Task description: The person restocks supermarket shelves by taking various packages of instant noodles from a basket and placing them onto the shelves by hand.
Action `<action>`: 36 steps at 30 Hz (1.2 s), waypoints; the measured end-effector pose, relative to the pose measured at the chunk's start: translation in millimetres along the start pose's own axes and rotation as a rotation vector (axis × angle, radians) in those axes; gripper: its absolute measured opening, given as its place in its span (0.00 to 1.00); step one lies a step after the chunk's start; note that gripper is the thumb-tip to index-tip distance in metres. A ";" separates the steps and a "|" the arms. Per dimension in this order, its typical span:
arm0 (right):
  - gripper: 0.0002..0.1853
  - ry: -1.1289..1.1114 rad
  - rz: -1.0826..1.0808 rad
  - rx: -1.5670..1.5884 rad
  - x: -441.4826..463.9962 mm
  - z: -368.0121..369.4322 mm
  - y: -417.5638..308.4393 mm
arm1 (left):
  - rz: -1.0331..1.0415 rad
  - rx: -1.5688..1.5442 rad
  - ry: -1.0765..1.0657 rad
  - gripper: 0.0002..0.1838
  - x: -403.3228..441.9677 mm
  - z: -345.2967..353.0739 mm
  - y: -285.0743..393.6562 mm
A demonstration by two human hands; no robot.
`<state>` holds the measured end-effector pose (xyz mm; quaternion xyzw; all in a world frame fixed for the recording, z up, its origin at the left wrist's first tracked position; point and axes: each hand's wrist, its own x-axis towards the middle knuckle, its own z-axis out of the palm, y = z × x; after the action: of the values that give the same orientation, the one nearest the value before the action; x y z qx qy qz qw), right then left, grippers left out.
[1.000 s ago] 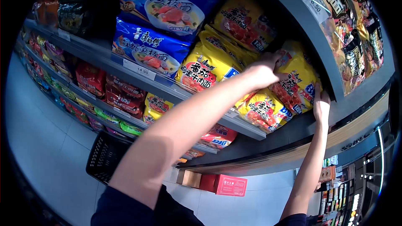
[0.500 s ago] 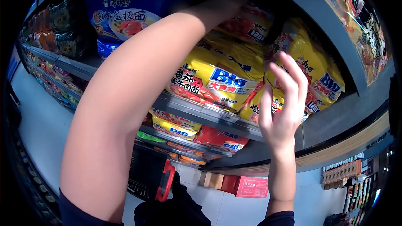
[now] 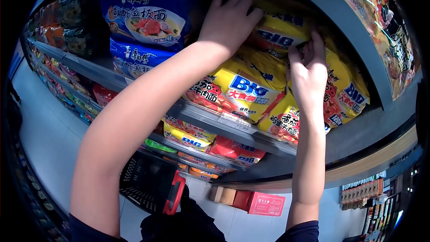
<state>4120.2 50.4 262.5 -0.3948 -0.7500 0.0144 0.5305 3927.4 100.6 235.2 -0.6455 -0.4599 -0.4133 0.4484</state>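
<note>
Deep on the shelf, a yellow multipack of instant noodles (image 3: 277, 33) marked BIG lies on top of another yellow noodle pack (image 3: 251, 87). My left hand (image 3: 230, 22) is at its left end, fingers curled over the dark upper part and fingertips partly hidden in shadow. At the right end, my right hand (image 3: 310, 69) has its fingers bent against the wrapper, with some of them hidden. More yellow noodle packs (image 3: 351, 94) lean to the right, close to my right wrist. Blue noodle packs (image 3: 148, 15) are stacked left of my left hand.
A grey shelf edge (image 3: 237, 125) with price tags runs below the packs. Lower shelves hold red noodle packs (image 3: 237, 150) and others. A black shopping basket (image 3: 145, 181) with a red handle is by my legs. A pink-red carton (image 3: 266, 204) sits on the floor.
My left arm has drawn back, bringing the hand out of the dark and the yellow pack into clearer view. My right hand has risen from in front of the packs to the pack's right end.
</note>
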 end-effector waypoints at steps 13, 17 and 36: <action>0.29 0.012 0.051 -0.069 -29.1 0.9 -10.1 | 0.024 -0.130 -0.052 0.17 -28.2 -50.8 -3.5; 0.26 0.072 -0.193 -0.053 -43.2 -6.1 17.0 | 0.030 -0.192 -0.077 0.17 -41.5 -65.1 -5.8; 0.13 0.319 0.118 0.435 8.3 -23.1 6.0 | -0.333 -0.850 0.101 0.21 19.2 -88.7 -39.3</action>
<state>4141.3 50.4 276.5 -0.3120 -0.6121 0.1436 0.7123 3883.2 26.7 283.9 -0.6685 -0.3248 -0.6625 0.0932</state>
